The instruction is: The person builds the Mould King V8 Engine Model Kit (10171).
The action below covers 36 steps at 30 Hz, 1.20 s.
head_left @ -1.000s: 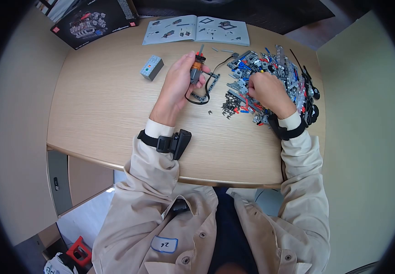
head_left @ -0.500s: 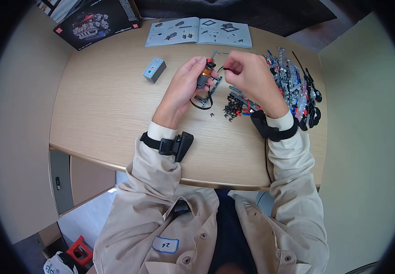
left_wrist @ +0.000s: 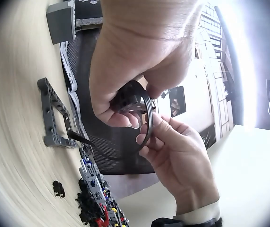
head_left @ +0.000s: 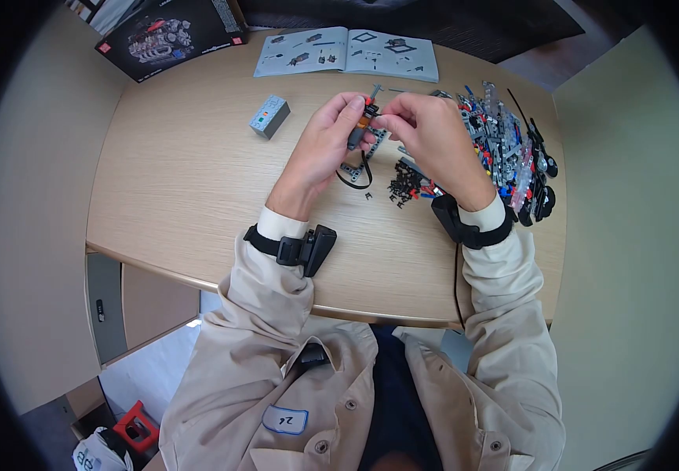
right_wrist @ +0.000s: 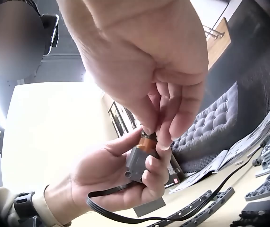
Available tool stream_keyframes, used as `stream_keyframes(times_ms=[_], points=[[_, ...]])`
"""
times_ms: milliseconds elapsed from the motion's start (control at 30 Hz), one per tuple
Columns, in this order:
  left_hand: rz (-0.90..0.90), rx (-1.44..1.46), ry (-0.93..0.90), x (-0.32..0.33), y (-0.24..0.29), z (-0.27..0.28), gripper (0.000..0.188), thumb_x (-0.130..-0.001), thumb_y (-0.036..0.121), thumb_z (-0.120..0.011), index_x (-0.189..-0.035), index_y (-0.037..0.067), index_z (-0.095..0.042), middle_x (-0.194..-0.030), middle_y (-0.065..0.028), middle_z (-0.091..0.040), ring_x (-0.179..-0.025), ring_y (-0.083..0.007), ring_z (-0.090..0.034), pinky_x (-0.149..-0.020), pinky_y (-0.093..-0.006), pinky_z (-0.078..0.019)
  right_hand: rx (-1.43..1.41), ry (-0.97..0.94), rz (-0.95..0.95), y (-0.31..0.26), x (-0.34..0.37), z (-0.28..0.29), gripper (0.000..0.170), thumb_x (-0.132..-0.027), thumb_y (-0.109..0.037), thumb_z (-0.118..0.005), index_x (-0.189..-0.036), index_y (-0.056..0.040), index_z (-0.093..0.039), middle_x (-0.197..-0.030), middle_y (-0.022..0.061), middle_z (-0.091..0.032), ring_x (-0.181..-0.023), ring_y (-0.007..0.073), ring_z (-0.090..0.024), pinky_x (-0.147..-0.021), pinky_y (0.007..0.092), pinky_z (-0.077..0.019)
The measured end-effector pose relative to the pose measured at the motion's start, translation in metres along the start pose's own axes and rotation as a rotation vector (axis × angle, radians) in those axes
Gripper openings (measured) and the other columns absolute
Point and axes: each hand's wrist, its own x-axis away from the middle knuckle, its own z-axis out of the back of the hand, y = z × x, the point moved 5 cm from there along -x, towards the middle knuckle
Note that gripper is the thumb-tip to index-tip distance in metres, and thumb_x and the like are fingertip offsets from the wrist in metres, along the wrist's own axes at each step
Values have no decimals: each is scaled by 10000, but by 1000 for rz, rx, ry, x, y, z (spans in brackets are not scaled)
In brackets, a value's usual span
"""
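My left hand [head_left: 322,141] grips a small grey and orange building-set motor [right_wrist: 137,163], raised over the table. A red part, black parts and a grey axle [head_left: 377,92] stick out at its far end. From the motor a flat black cable [left_wrist: 149,116] loops down, clearest in the wrist views. My right hand [head_left: 436,132] pinches a small black piece [head_left: 378,115] against that far end; the fingertips cover most of it. Below the hands lies a grey beam frame [left_wrist: 49,113] on the table.
A heap of loose bricks [head_left: 504,145] spreads at the right, with small black connectors [head_left: 404,184] at its near side. At the back lie an open instruction booklet [head_left: 390,56] and a black set box [head_left: 163,43]. A grey battery box [head_left: 269,118] stands left of the hands.
My right hand has left the brick heap and come left to the motor, carrying a small black piece. My left hand keeps its grip on the motor and has shifted slightly right.
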Motion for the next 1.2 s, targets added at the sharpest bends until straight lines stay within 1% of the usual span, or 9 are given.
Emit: stream_keyframes(times_ms=[267,500,667,900,1000,1067,1100,1167,1200], points=[[-7,8,-21,0,-1,-2,346,-1075,316,-475,-1240,22,-549,-1013,-74,-662,-846,-121,-622,-758,-257,-533,1,6,10,3,1,2,171,-869,-123,-693,-848,47,-695,-728,218,-662,-655,381,-651,-620,414,-511],[2,-5,-30,1,1,-3,351,-1048,263,-547,-1264,-12,-521,-1046,-104,-668,-907,-154,-642,-820,-286,-540,88,-2,21,-3,3,7,160,-872,-120,-686,-844,37,-690,-734,218,-660,-679,398,-645,-638,437,-512],[-6,-22,-66,3,3,-4,366,-1020,196,-597,-1282,-39,-498,-1086,-123,-678,-948,-165,-655,-850,-291,-541,203,34,162,-7,4,8,168,-871,-135,-690,-823,25,-674,-736,206,-658,-708,404,-646,-659,457,-511],[-9,-36,-69,3,4,-5,391,-994,122,-617,-1312,-64,-487,-1115,-134,-677,-994,-178,-663,-880,-302,-544,112,-16,97,-3,3,9,149,-878,-122,-673,-846,22,-690,-773,210,-674,-715,391,-655,-661,437,-520],[-12,22,-58,5,7,-7,392,-989,102,-609,-1322,-73,-496,-1133,-140,-672,-1008,-193,-667,-888,-315,-549,2,-39,25,1,2,9,148,-874,-114,-668,-867,31,-698,-770,203,-681,-679,366,-662,-650,415,-521],[-20,68,-59,6,9,-8,390,-989,90,-598,-1328,-77,-503,-1148,-144,-670,-1019,-202,-669,-891,-323,-552,-65,-28,-18,10,0,8,164,-891,-115,-665,-900,45,-698,-749,176,-694,-633,288,-674,-629,367,-530],[-17,74,-64,6,11,-8,388,-999,89,-552,-1344,-82,-501,-1172,-156,-663,-1036,-220,-669,-897,-339,-553,-65,-29,-16,12,0,8,164,-891,-115,-665,-900,45,-698,-749,176,-694,-633,288,-674,-629,367,-530],[-15,81,-67,6,12,-7,392,-1008,87,-506,-1359,-86,-500,-1196,-168,-656,-1052,-239,-669,-903,-355,-554,-194,-69,-118,21,0,6,176,-921,-112,-651,-940,59,-686,-760,140,-705,-653,200,-686,-626,318,-543],[-7,126,-90,5,12,-6,410,-1010,91,-460,-1376,-92,-490,-1226,-181,-644,-1070,-256,-665,-912,-374,-552,-194,-71,-118,24,0,5,176,-921,-112,-651,-940,59,-686,-760,140,-705,-653,200,-686,-626,318,-543]])
